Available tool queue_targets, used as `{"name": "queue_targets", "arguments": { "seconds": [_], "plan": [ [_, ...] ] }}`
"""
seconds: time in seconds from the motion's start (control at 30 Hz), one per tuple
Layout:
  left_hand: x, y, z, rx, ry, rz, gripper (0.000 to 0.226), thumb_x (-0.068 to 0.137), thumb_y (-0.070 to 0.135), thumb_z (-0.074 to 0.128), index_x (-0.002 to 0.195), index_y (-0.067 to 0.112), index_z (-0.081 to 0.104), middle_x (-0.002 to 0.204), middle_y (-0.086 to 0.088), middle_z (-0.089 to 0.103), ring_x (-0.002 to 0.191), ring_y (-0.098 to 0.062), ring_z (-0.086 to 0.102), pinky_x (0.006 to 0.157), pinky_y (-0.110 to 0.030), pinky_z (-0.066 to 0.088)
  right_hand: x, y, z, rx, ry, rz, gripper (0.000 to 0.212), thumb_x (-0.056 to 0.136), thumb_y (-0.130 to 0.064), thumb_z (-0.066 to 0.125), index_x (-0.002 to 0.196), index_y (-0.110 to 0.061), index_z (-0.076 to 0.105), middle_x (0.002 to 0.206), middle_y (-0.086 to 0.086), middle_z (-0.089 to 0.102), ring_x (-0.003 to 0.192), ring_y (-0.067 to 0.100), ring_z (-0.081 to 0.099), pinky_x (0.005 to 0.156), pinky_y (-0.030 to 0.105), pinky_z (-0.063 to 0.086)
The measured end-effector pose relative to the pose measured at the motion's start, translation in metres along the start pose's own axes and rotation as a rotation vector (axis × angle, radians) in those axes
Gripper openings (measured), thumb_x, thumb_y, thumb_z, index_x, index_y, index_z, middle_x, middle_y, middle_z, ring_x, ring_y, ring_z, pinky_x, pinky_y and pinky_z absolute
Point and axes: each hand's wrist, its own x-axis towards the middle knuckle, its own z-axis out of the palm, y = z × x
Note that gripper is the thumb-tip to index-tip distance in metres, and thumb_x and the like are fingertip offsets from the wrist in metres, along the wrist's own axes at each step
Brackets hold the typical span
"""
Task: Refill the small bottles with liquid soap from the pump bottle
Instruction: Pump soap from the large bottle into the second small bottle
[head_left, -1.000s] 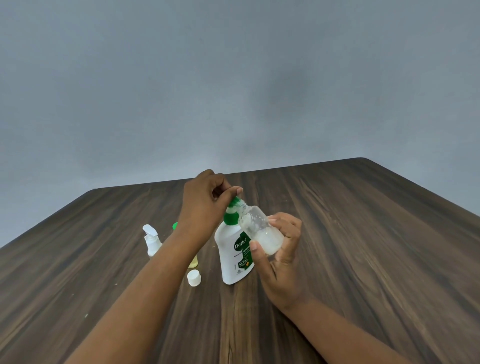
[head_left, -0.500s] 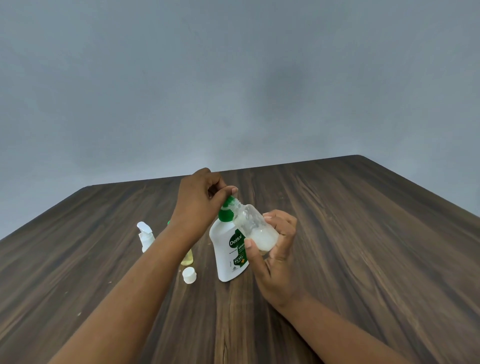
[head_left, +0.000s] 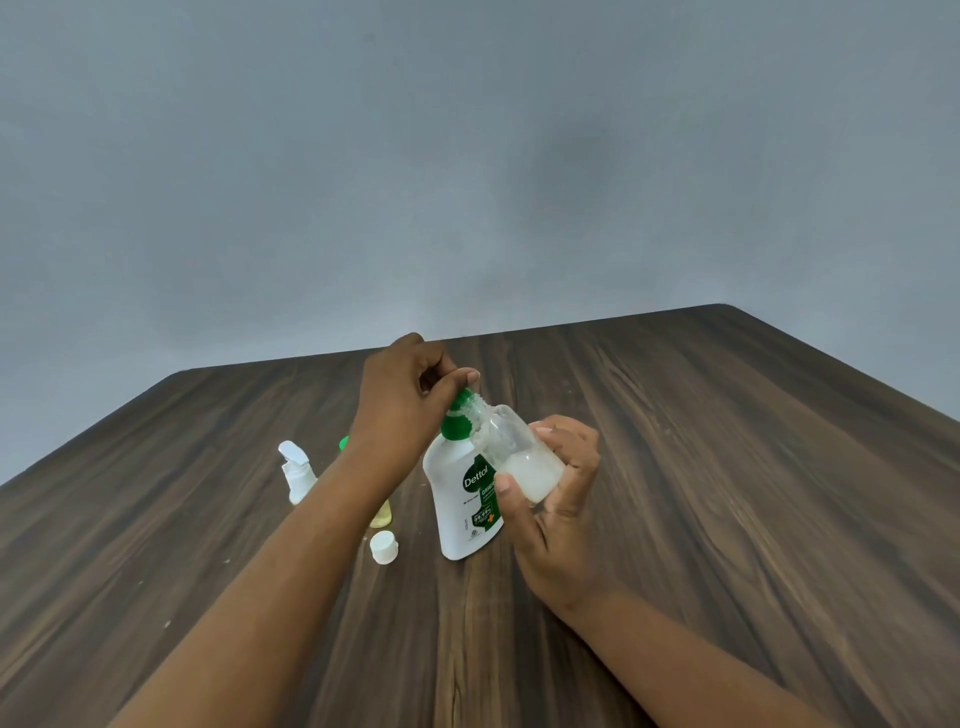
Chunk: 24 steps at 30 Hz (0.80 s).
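Dark wood-grain table (head_left: 727, 519) with four items resting on it.
White plastic pump bottle with green collar (head_left: 462, 509) stands upright; round white plastic cap (head_left: 384, 546) just left of it; small yellow-liquid bottle (head_left: 382, 514) and small white spray bottle (head_left: 297, 475) farther left.

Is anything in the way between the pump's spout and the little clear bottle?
Nothing visible. The right hand tilts the small clear bottle, its open neck right at the pump bottle's green spout, which the left hand holds. A loose white cap lies on the table, aside.
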Motion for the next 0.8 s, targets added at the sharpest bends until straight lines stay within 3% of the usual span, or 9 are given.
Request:
{"name": "queue_targets", "arguments": {
  "seconds": [0.13,0.4,0.6,0.8],
  "plan": [
    [-0.003,0.001,0.002,-0.010,0.019,-0.020,0.022,0.079,0.021,0.072,0.061,0.015,0.060,0.064,0.004,0.051,0.060,-0.006,0.047,0.054,-0.007,0.034,0.000,0.000,-0.001,-0.006,0.018,0.015,0.039,0.095,-0.047,0.046,0.119,-0.021,0.032,0.118,-0.003,0.035,0.107,0.005,0.044,0.080,0.014,0.045],
    [0.012,0.008,-0.010,0.062,-0.062,0.058,0.025,0.078,0.023,0.073,0.058,0.017,0.059,0.063,0.003,0.053,0.060,-0.008,0.048,0.055,-0.011,0.035,0.000,0.000,0.001,0.010,-0.005,0.006,0.036,0.096,-0.047,0.046,0.119,-0.024,0.032,0.120,-0.004,0.035,0.108,0.009,0.046,0.080,0.021,0.048],
    [0.000,0.002,0.000,0.037,-0.009,-0.006,0.024,0.079,0.020,0.072,0.060,0.015,0.059,0.062,0.005,0.049,0.059,-0.007,0.045,0.054,-0.007,0.033,0.000,-0.003,-0.001,0.012,0.001,0.021,0.038,0.096,-0.046,0.046,0.119,-0.021,0.031,0.117,-0.004,0.035,0.109,0.001,0.043,0.082,0.011,0.044],
    [0.004,0.006,-0.006,0.017,0.005,0.038,0.020,0.078,0.020,0.072,0.061,0.016,0.062,0.064,0.005,0.051,0.060,-0.007,0.048,0.057,-0.009,0.037,0.001,-0.001,0.000,0.009,-0.001,0.010,0.038,0.096,-0.049,0.045,0.120,-0.024,0.029,0.118,-0.005,0.035,0.108,0.005,0.045,0.080,0.015,0.046]
  ]
}}
